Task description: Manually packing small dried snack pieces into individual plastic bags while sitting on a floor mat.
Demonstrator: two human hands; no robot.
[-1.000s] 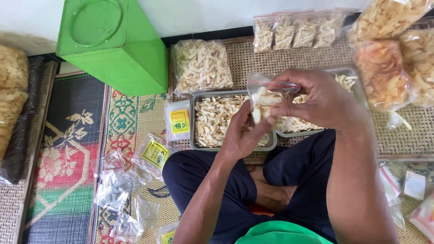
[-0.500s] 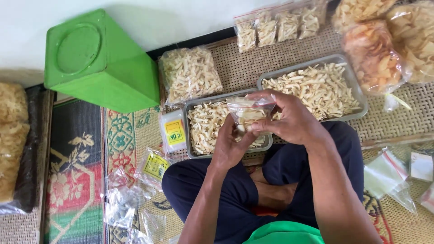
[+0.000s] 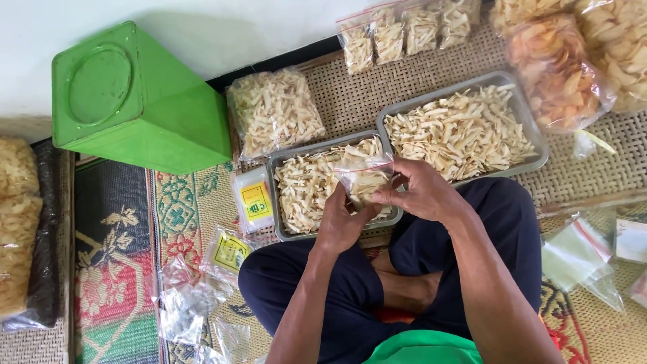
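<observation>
I sit cross-legged on a woven mat. Both hands hold a small clear plastic bag (image 3: pixel 364 176) partly filled with pale chip strips, above the nearer metal tray (image 3: pixel 283 232). My left hand (image 3: pixel 340 226) grips the bag from below and its near side. My right hand (image 3: pixel 421 192) pinches the bag's right edge near the top. The nearer tray holds pale chip strips. A second, larger metal tray (image 3: pixel 532 118) of the same strips lies to its right and farther away.
A green square tin (image 3: pixel 135 101) stands at the far left. Sealed bags of chips (image 3: pixel 276 111) lie beyond the trays, orange crackers (image 3: pixel 556 71) at far right. Yellow label packs (image 3: pixel 255 202) and empty clear bags (image 3: pixel 178 307) lie left of my knee; more bags (image 3: pixel 579 253) at right.
The bag and both hands have come down from higher in front of me to just over the nearer tray. The camera view has shifted, so the trays appear lower and to the right.
</observation>
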